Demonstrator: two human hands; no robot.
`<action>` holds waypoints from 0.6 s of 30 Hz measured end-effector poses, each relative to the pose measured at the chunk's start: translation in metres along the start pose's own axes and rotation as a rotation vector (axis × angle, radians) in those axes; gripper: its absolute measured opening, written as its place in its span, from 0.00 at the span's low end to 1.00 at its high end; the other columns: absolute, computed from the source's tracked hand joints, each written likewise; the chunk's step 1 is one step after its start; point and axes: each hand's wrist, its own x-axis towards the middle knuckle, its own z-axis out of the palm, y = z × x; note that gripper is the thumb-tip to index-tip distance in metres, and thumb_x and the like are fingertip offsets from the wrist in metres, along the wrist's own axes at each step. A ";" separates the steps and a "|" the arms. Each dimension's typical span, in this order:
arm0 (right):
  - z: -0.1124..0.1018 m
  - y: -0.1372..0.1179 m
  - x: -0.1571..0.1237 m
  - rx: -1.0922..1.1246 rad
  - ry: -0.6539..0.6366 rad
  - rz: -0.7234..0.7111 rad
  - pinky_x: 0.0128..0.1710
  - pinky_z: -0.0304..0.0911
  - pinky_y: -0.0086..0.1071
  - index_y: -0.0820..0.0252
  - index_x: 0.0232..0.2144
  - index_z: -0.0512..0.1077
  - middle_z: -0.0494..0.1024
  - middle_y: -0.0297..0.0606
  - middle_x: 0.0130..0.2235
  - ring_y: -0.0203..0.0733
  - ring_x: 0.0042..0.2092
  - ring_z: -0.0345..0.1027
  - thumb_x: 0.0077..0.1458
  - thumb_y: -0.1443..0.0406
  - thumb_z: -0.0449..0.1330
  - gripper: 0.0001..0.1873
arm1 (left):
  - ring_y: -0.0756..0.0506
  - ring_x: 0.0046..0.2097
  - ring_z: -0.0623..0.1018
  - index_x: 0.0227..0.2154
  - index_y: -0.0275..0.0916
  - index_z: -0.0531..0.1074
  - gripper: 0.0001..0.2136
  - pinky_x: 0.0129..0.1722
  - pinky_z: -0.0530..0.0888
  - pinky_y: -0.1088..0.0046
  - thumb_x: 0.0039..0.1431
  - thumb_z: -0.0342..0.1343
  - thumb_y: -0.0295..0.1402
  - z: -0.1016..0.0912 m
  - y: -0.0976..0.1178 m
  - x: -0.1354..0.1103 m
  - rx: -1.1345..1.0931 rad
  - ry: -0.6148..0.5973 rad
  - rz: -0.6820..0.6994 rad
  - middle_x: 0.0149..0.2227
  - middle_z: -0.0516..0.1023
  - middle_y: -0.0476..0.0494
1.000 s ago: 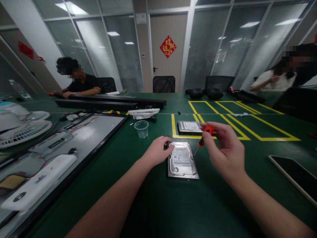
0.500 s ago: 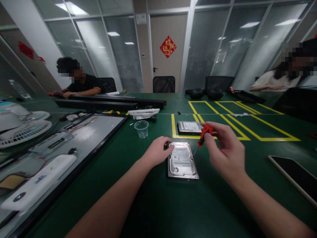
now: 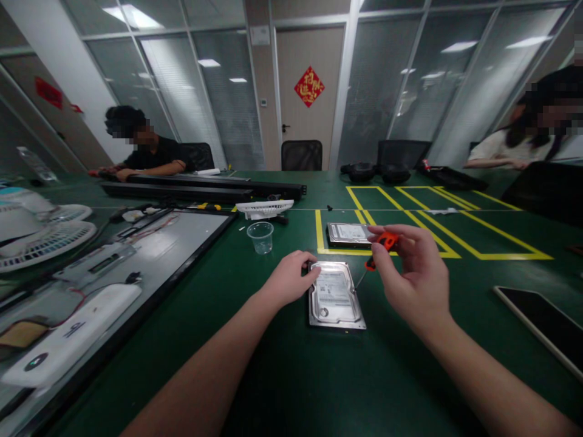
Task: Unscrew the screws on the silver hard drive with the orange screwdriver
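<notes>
A silver hard drive [image 3: 336, 297] lies label up on the green table in front of me. My left hand [image 3: 294, 276] grips its far left corner, thumb on top and fingers over the side. In my right hand [image 3: 412, 267] is a red and black screwdriver [image 3: 387, 241], held by its handle between thumb and fingers. Its thin shaft slants down to the left, and the tip meets the drive's right edge. Just behind, a second hard drive [image 3: 348, 233] rests inside a yellow tape outline, partly covered by my right fingers.
A clear plastic cup [image 3: 261, 238] stands left of the drives, near a white vented part [image 3: 265, 208]. An opened flat panel [image 3: 150, 261] fills the left side. At right lies a phone [image 3: 544, 325]. Black bars [image 3: 200, 189] lie farther back. Two people sit across the table.
My right hand has turned the screwdriver, its handle now leaning farther right. The tip stays at the drive's right edge. My left hand and both drives have not moved.
</notes>
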 end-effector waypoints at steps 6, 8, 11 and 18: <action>-0.001 -0.001 -0.001 0.021 -0.019 0.035 0.52 0.74 0.50 0.49 0.54 0.69 0.79 0.42 0.53 0.49 0.53 0.76 0.64 0.65 0.61 0.17 | 0.41 0.46 0.78 0.47 0.39 0.79 0.13 0.48 0.75 0.63 0.67 0.57 0.40 -0.001 0.001 0.000 -0.003 -0.008 -0.011 0.46 0.80 0.40; -0.002 0.000 0.001 -0.038 -0.005 -0.011 0.51 0.73 0.49 0.50 0.53 0.71 0.78 0.41 0.50 0.48 0.50 0.76 0.63 0.65 0.63 0.17 | 0.42 0.46 0.78 0.46 0.39 0.79 0.12 0.48 0.75 0.63 0.67 0.57 0.40 0.000 0.000 0.000 -0.005 -0.002 -0.008 0.46 0.80 0.40; -0.005 0.002 0.003 -0.156 0.022 -0.094 0.46 0.72 0.46 0.49 0.51 0.73 0.76 0.39 0.47 0.47 0.46 0.74 0.58 0.63 0.68 0.19 | 0.42 0.46 0.78 0.46 0.39 0.79 0.12 0.48 0.75 0.63 0.67 0.57 0.39 0.000 0.000 0.000 -0.010 0.004 -0.010 0.46 0.80 0.40; -0.004 -0.001 0.004 -0.199 0.033 -0.111 0.45 0.72 0.45 0.49 0.52 0.74 0.78 0.38 0.46 0.45 0.44 0.74 0.60 0.65 0.66 0.18 | 0.42 0.46 0.79 0.47 0.39 0.79 0.13 0.48 0.75 0.63 0.67 0.57 0.40 0.000 0.001 0.000 -0.010 0.000 -0.012 0.46 0.80 0.40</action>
